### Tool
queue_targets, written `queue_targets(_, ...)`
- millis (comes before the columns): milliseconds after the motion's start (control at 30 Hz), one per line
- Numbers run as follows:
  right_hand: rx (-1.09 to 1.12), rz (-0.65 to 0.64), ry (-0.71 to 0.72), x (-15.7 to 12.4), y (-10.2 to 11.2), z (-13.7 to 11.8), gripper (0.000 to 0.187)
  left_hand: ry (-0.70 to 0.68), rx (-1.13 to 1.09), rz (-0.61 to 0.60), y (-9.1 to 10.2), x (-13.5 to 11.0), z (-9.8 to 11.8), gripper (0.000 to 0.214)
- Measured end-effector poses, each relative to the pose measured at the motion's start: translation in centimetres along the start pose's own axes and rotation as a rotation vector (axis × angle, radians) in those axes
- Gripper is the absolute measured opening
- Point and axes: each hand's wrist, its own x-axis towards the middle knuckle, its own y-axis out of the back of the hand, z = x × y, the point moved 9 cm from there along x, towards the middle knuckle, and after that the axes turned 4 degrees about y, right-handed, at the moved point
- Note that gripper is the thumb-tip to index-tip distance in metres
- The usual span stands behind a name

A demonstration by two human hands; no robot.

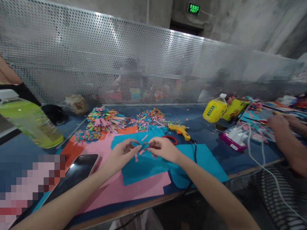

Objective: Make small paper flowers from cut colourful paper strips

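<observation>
My left hand and my right hand face each other over a sheet of blue paper. The thumb and fingers of each are drawn into a pinch, their tips close together. Whatever they pinch is too small to make out; small orange and pink bits show around the fingertips. Narrow pink paper strips lie on the blue sheet by my hands. Red scissor handles show just behind my right hand. Farther back lies a yellow hot glue gun with a black cord.
Pink paper lies underneath, with a phone at left. Behind are fringed paper clusters and a pile of cut strips. A green drink bottle, yellow bottle and purple box flank them. A co-worker's hand is at right.
</observation>
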Motion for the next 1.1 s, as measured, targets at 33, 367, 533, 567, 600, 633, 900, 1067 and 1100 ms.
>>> queue_targets(33, 0.004, -0.013, -0.005, 0.0, -0.2, 0.1, 0.020, -0.005, 0.006, 0.000, 0.0, 0.1, 0.0, 0.014)
queue_targets(367, 0.074, -0.207, -0.048, -1.1, -1.0, 0.1, 0.028, -0.015, 0.144, 0.057, 0.9, 0.3, -0.1, 0.016)
queue_targets(533, 0.010, -0.489, -0.171, -2.8, -2.4, -0.4, 0.028, -0.033, 0.204, 0.123, 1.6, 0.1, 0.6, 0.019)
queue_targets(567, -0.017, -0.499, -0.163, -2.8, -2.4, -0.6, 0.027, -0.036, 0.229, 0.109, 1.5, 0.1, 0.6, 0.020)
queue_targets(600, -0.047, -0.483, -0.142, -2.7, -2.3, -0.8, 0.027, -0.040, 0.257, 0.091, 1.3, 0.1, 0.6, 0.020)
queue_targets(633, -0.074, -0.446, -0.116, -2.4, -2.0, -1.0, 0.027, -0.043, 0.282, 0.071, 1.1, 0.1, 0.4, 0.021)
queue_targets(900, 0.022, -0.158, -0.071, -0.4, -0.9, -0.1, 0.034, -0.037, 0.286, -0.093, -0.6, 0.1, -0.5, 0.020)
queue_targets(1067, 0.051, -0.147, -0.065, -0.2, -1.0, 0.4, 0.026, -0.008, 0.223, -0.142, -1.1, 0.1, -0.6, 0.024)
queue_targets(1100, 0.060, -0.150, -0.064, -0.2, -0.9, 0.5, 0.025, 0.001, 0.187, -0.140, -1.0, 0.2, -0.7, 0.024)
